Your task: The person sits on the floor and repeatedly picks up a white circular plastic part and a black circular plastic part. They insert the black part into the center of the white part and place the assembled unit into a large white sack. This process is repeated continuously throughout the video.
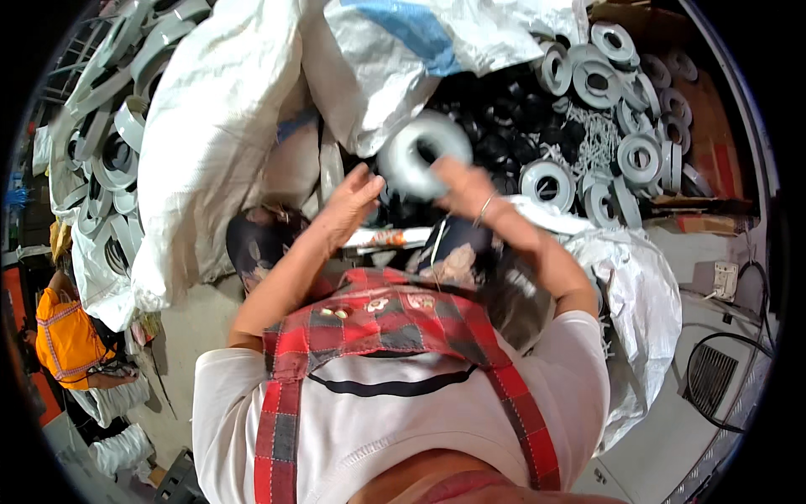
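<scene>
A grey plastic ring (400, 161), smeared by motion, is tilted above the black parts in front of me. My right hand (463, 186), with a thin bracelet at its wrist, has its fingers closed on the ring's right edge. Just left of the ring is my left hand (356, 198), its fingers apart and nothing in them. Whether its fingertips touch the ring is hard to tell. Beyond my hands lies a heap of black round parts (495, 113). A similar grey ring (547, 186) rests to the right of my right hand.
Several grey rings (640, 158) fill a cardboard box (718, 126) at the right, beside a tangle of small pale pieces (594, 133). White woven sacks (220, 126) stand left and ahead, one holding more grey rings (115, 160). At far left is a person in orange (69, 340).
</scene>
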{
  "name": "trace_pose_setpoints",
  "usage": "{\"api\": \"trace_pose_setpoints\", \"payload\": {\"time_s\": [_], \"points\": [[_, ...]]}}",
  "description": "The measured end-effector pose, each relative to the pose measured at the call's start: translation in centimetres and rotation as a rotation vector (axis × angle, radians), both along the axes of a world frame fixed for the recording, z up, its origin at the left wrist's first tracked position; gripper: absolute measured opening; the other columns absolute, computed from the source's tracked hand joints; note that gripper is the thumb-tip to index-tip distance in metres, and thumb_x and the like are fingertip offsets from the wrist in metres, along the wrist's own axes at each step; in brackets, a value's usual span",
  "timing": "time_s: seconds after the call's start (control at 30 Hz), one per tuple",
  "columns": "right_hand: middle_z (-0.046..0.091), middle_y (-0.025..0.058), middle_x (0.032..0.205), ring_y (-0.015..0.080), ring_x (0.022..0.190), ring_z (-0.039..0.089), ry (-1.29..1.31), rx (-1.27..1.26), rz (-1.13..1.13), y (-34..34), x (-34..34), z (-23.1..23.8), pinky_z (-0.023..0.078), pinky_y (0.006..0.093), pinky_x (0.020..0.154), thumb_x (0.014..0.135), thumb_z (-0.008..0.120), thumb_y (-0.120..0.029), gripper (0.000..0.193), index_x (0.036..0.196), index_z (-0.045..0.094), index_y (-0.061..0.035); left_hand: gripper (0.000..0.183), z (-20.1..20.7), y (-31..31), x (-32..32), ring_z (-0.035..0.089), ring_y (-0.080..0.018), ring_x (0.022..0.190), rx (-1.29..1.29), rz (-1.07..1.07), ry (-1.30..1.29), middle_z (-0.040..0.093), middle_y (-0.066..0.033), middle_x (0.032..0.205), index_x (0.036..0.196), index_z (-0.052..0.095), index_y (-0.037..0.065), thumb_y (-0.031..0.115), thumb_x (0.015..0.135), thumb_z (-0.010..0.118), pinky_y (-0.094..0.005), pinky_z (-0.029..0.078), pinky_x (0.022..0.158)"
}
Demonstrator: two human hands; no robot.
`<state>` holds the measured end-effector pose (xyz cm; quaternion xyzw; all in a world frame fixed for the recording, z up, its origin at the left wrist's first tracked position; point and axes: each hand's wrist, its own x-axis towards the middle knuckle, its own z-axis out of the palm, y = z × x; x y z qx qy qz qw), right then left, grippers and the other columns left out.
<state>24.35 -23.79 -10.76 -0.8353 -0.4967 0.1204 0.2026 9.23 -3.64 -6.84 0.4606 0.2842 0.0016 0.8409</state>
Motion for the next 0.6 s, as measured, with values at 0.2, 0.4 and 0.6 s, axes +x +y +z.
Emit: {"api": "trace_pose_setpoints", "payload": {"time_s": [0.2,0.4,0.6], "points": [[0.056,0.0207,0.111,0.0342,0.101,0.055,0.097,0.347,-0.390,5.0,5.3,-1.7,0.044,0.0401,0.089,0.073,0.073,-0.035,0.065,0.120,0.049,0.0013,0.024,-1.8,3.4,2.2,0.060,-0.0210,0.078,-0.065,0.204,-0.056,0.060,-0.0094,0.089,0.105,0.055,0.001,0.008,0.082,0.057,-0.0396,0.049,0.073],[0.058,0.0246,0.110,0.0384,0.105,0.056,0.232,-0.320,-0.943,2.5,13.2,-9.9,0.046,0.0414,0.090,0.068,0.075,-0.022,0.054,0.110,0.053,0.0041,0.021,-1.6,5.4,-2.1,0.053,-0.0157,0.070,-0.055,0.245,-0.061,0.057,-0.0035,0.078,0.099,0.058,0.004,0.014,0.081,0.064,-0.0330,0.045,0.067],[0.060,0.0230,0.099,0.0372,0.094,0.059,0.023,0.225,-0.478,6.7,4.4,-2.3,0.048,0.0408,0.080,0.068,0.075,-0.020,0.046,0.103,0.055,0.0021,0.026,-4.9,5.2,-3.0,0.057,-0.0191,0.075,0.028,0.314,0.023,0.060,-0.0052,0.085,0.099,0.058,0.003,0.019,0.081,0.068,-0.0370,0.049,0.069]]}}
